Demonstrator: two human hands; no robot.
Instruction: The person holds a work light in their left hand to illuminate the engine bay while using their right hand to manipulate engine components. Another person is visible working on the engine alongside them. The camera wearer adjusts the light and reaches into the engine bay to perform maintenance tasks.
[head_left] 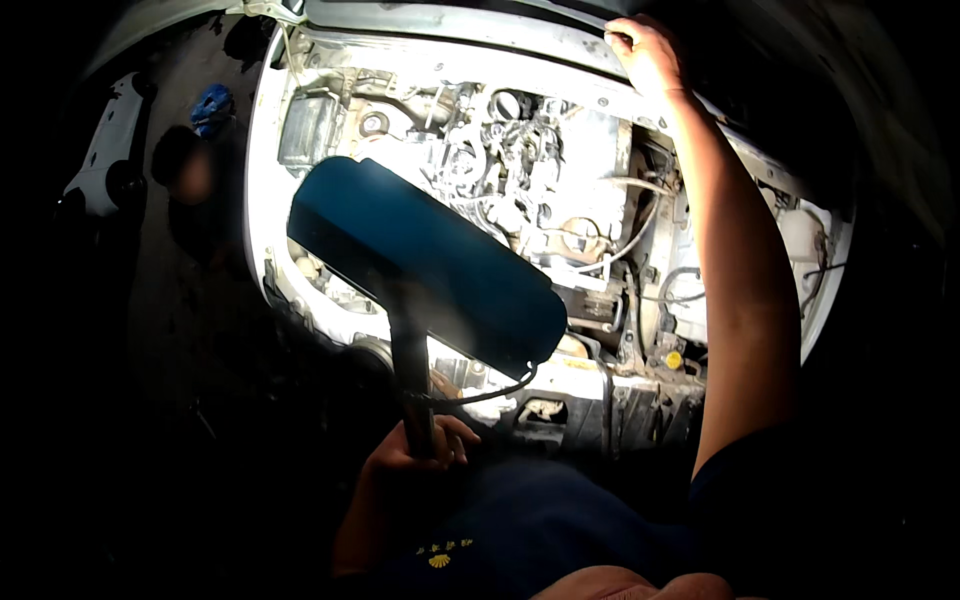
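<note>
Head view: left hand (390, 457) clenched round handle (408, 345) of blue lamp (430, 260) over engine (522, 140); right hand (652, 62) at metal edge (560, 58), can't tell grip.

A blue lamp (425, 265) is slanting over a brightly lit engine bay (440, 70).
The left hand (394, 452) is gripping its dark handle (408, 345); the right hand (650, 60) is reaching the bay's far edge (560, 52).

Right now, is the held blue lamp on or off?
Apparently on: the blue lamp faces away, but the engine bay beyond is brightly lit.
</note>
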